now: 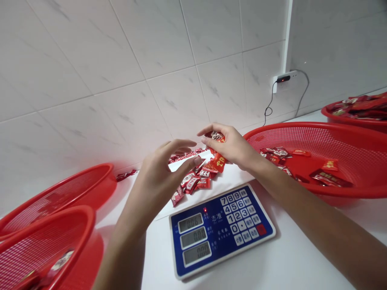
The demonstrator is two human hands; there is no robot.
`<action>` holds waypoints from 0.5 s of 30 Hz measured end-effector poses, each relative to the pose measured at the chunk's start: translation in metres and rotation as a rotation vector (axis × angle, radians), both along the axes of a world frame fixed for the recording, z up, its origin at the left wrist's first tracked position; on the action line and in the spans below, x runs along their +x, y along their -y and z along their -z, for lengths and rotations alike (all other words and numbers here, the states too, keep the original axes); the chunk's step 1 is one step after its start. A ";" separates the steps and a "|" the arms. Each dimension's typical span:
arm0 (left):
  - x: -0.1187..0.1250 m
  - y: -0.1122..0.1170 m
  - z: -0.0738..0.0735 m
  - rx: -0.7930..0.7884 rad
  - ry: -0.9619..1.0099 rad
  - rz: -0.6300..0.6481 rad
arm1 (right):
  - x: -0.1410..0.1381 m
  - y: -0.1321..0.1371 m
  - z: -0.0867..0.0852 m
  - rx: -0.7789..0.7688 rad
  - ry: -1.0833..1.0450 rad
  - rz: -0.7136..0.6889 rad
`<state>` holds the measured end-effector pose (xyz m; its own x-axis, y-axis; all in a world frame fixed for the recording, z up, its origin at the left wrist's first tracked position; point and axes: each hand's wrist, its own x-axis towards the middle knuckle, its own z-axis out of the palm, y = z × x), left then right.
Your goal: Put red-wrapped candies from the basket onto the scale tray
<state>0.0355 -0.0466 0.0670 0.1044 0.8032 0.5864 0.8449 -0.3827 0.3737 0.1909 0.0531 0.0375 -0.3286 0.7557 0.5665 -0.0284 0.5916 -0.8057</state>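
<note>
My right hand (226, 145) pinches a red wrapped sweet (216, 136) at its fingertips, above a loose pile of red wrapped sweets (193, 179). The pile lies on the white platform of a digital scale (181, 163). An orange-red packet (219, 163) lies just beneath my right hand. My left hand (165, 169) hovers over the pile with its fingers curved and apart, and it holds nothing that I can see. The scale's blue keypad panel (220, 229) sits directly below both hands, with its displays lit.
A red mesh basket (302, 137) holding several sweets stands to the right, and a fuller red basket (356, 110) sits behind it. Red baskets (45, 245) lie at the lower left. A tiled wall rises behind the white counter (242, 266), with a plugged-in power socket (282, 79).
</note>
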 end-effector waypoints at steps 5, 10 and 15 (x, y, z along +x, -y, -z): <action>-0.001 0.000 -0.002 -0.002 -0.017 0.019 | -0.001 -0.004 0.004 0.009 0.017 -0.006; -0.024 -0.007 0.003 -0.131 -0.222 -0.081 | 0.001 -0.006 0.008 -0.004 0.145 0.015; -0.039 -0.019 0.014 -0.334 -0.394 -0.107 | 0.001 -0.007 0.013 -0.129 0.325 -0.036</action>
<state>-0.0033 -0.0281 0.0527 0.1723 0.9580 0.2294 0.9738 -0.2007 0.1066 0.1916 0.0601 0.0244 -0.5039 0.7989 0.3284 0.2231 0.4877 -0.8441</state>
